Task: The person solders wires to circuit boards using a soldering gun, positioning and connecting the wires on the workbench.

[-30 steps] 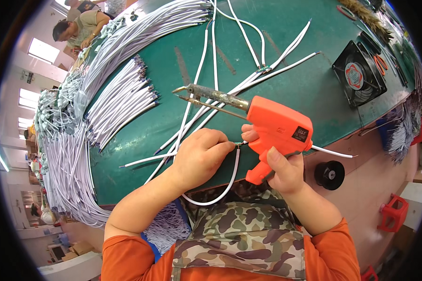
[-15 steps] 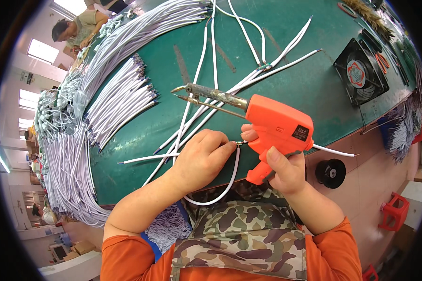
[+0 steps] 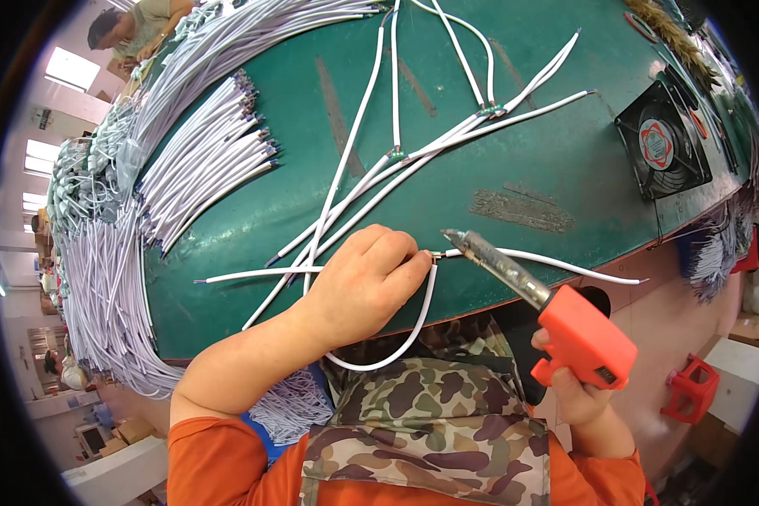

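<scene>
My left hand (image 3: 367, 278) is closed in a pinch on the stripped end of a white cable, over the table's near edge. Small metallic parts at the join (image 3: 436, 255) show just past the fingertips; what lies under the fingers is hidden. From there one white cable (image 3: 557, 263) runs right and another cable (image 3: 411, 337) loops down toward my apron. My right hand (image 3: 578, 398) is wrapped round an orange soldering gun (image 3: 590, 337). Its metal tip (image 3: 455, 236) points up and left, just above and right of the join, apart from it.
Several joined white cables (image 3: 371, 190) cross the green table (image 3: 379, 101). Thick bundles of white cable (image 3: 207, 156) lie along its left side. A black fan (image 3: 666, 148) stands at the right edge. A red stool (image 3: 690, 390) is on the floor. Another person (image 3: 139, 29) works at far left.
My right hand has drawn back down and right with the soldering gun, off the cable join. The cable to the right is now in plain view. My left hand keeps its pinch.
</scene>
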`<state>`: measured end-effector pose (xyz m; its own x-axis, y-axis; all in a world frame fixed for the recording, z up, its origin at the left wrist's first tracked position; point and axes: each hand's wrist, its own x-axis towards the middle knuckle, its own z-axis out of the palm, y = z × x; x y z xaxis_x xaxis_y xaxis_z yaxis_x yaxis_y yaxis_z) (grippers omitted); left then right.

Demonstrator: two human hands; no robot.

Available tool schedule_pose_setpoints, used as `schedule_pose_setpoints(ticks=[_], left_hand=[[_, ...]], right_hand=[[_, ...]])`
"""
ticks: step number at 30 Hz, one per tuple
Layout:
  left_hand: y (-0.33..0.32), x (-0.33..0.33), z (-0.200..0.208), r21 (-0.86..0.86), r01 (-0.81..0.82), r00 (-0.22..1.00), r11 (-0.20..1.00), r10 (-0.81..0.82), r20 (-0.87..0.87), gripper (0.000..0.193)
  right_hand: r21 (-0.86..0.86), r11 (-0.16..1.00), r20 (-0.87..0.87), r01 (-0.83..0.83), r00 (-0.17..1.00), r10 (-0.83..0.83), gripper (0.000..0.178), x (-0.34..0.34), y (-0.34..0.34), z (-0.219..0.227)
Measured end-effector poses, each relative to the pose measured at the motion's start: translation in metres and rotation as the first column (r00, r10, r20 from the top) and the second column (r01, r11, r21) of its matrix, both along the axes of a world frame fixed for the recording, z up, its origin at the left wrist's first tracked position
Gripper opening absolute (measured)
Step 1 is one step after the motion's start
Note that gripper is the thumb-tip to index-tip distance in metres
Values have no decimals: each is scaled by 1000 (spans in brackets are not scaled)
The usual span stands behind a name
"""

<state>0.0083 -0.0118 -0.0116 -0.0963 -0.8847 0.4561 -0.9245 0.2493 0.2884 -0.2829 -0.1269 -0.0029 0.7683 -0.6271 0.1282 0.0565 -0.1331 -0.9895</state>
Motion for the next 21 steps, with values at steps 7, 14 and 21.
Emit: schedule_pose_setpoints(ticks=[7,14,21], left_hand=[[-1,-1,2,-11,0,1000,1000,0,14,27],[-1,-1,2,-19,6,1000,1000,-5,24,28],[-1,-2,2,-8,2,999,1000,-2,34,29]], right_hand=[[-80,996,-40,46,998,-50,26,1,11,-1],[-93,995,-46,29,998,-33,27,0,14,-2],[-56,998,-86,37,995,-42,30,-3,15,-3]])
